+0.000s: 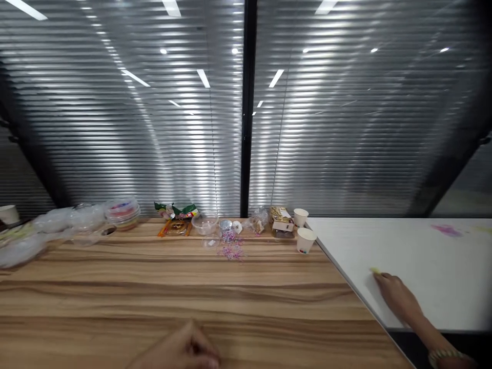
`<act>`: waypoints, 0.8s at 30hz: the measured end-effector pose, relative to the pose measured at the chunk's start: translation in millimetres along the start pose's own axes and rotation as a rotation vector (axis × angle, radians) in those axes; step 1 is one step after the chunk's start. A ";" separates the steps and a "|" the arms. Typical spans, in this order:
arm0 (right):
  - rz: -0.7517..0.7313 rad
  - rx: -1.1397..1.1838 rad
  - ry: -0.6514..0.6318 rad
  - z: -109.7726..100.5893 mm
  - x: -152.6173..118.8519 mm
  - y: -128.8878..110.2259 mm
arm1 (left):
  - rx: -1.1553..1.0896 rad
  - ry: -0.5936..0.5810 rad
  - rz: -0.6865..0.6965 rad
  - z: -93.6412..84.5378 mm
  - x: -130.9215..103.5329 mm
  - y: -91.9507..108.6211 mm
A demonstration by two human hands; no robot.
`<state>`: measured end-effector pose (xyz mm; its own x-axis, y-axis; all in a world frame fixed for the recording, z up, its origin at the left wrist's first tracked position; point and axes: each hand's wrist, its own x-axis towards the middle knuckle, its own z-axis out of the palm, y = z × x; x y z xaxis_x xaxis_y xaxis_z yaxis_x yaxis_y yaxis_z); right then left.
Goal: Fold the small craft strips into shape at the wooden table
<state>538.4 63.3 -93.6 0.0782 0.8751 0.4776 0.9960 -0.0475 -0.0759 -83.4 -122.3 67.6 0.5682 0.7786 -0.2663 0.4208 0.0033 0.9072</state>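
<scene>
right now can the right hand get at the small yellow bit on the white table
Probably yes. The right hand lies on the white table with its fingertips right beside the small yellow bit, and nothing stands between them. Whether they touch is unclear.

A small yellow-green piece (374, 270) lies flat on the white table (415, 256), near its left edge, which runs beside the wooden table, and well back from the near edge. It is blurred, so its shape is unclear. The right hand's fingertips (378, 277) touch it.
</scene>
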 end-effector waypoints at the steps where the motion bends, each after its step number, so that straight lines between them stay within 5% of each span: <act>1: -0.066 0.020 -0.032 -4.7 -2.2 -5.5 | 0.048 0.033 0.010 -6.3 15.4 -0.4; 4: -0.133 0.143 -0.046 -25.2 -7.2 -34.9 | 0.239 0.244 0.096 -22.7 74.6 -9.1; 8: -0.091 0.423 0.080 -57.1 -25.6 -107.2 | 0.413 0.570 0.259 -29.3 151.9 -29.1; 12: -0.154 0.737 -0.060 -79.7 -57.8 -191.5 | 0.392 0.761 0.227 -27.0 195.5 -42.9; 18: -0.113 1.045 -0.247 -79.6 -55.5 -295.3 | 0.227 0.835 0.214 -25.3 212.2 -53.4; 24: 0.118 1.432 -0.388 -62.2 -30.9 -389.2 | -0.009 0.744 0.256 -19.1 177.8 -67.4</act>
<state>151.0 24.8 -24.3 -0.0923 0.9814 0.1682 0.0789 0.1756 -0.9813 -24.3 27.9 -34.7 0.0226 0.9714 0.2363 0.3335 -0.2302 0.9142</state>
